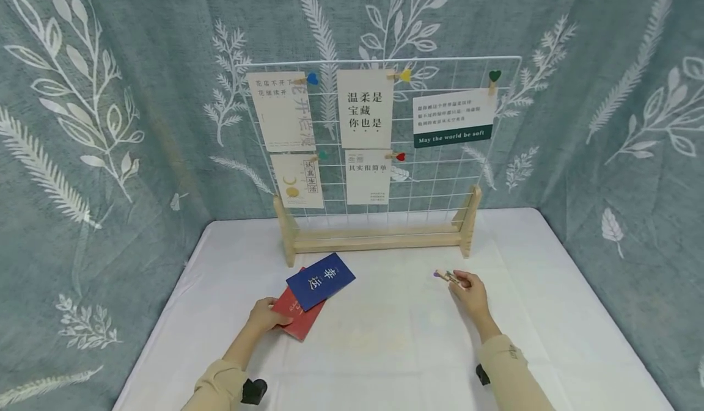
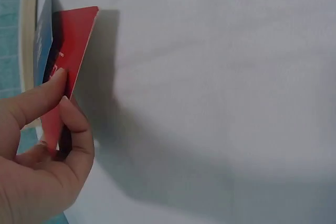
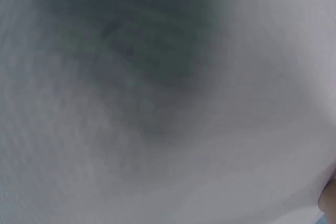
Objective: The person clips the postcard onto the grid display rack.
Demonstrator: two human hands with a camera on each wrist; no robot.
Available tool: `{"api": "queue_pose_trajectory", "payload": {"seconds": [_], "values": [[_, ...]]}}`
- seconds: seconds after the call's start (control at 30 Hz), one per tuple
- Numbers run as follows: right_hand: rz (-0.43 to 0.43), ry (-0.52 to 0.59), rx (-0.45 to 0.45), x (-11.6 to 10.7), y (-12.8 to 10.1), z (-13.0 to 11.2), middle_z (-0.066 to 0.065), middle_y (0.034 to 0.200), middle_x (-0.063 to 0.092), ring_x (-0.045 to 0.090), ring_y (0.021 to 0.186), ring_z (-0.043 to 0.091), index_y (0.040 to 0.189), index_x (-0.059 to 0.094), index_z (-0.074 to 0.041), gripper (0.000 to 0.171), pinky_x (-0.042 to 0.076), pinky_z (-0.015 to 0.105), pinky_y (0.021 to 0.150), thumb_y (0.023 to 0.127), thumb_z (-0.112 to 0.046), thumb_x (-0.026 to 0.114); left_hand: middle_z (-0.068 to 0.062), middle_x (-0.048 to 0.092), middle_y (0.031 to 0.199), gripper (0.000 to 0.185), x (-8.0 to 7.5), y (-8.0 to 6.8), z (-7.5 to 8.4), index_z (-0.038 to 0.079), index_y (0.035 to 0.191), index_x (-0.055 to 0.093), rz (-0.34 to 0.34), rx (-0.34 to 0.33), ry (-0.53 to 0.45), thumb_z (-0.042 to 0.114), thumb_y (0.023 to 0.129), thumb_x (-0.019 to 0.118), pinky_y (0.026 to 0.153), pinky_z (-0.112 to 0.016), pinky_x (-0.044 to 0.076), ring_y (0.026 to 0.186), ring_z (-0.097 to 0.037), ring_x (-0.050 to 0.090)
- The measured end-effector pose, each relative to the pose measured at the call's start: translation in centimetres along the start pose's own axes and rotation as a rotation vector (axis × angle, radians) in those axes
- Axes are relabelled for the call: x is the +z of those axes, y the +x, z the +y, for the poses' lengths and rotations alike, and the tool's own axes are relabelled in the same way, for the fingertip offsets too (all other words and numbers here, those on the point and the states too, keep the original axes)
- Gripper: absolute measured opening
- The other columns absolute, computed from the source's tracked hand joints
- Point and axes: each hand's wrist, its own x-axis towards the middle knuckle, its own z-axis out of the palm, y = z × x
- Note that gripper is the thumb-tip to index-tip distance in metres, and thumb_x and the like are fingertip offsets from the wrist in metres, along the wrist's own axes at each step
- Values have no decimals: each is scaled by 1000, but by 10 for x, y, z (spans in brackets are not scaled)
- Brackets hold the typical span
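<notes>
Red card (image 1: 297, 320) and blue card (image 1: 321, 281) I'm pinching in my left hand (image 1: 266, 315), long axes pointing toward the rack (image 1: 379, 237), while my right hand (image 1: 470, 294) is gripping clips (image 1: 447, 276).

Even, soft light throughout; the head view bows at its edges, and the right wrist view is wholly blurred.

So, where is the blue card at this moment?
In the head view, the blue card lies left of centre on the red card, which the left hand grips, before the wooden stand.
</notes>
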Motion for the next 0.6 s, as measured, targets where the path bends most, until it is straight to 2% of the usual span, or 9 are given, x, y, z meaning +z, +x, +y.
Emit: {"api": "queue_pose_trajectory", "payload": {"seconds": [0.07,0.17,0.27,0.37,0.47,0.6], "values": [[0,-2,2,0,0,-1,27,102,56,42,78,6,113,59,12,32,37,14,71,83,2,65,-19,57,81,38,-9,-15,12,-17,102,49,1,-24,-43,-2,75,71,53,-20,49,59,-12,54],[-12,-17,3,1,0,0,27,104,56,43,80,8,113,59,12,32,37,15,73,84,2,65,-8,56,73,29,-20,-26,17,-13,97,51,23,-40,-82,0,79,69,50,-17,44,52,-6,48],[-22,-23,17,1,-2,2,28,107,56,44,82,11,114,58,12,33,38,16,75,83,2,65,-3,59,70,30,-28,-31,16,-15,101,51,40,-56,-112,1,80,67,50,-17,44,52,-5,49],[-24,-29,22,2,-3,4,28,108,56,46,84,13,113,58,13,32,38,17,76,83,3,65,-3,62,71,38,-37,-34,13,-19,109,48,38,-59,-138,2,82,64,52,-19,47,55,-5,52],[-22,-39,17,2,-2,3,28,109,56,46,83,9,113,58,13,32,37,14,75,83,2,65,-8,64,75,43,-47,-35,12,-21,116,47,93,-46,-139,5,86,62,53,-20,48,58,-5,53],[-2,-27,-9,3,5,3,29,108,57,46,79,5,113,58,13,34,38,12,71,83,-1,67,-12,65,82,43,-63,-37,18,-19,118,51,219,23,-101,13,90,61,54,-18,49,63,-5,52]]}}
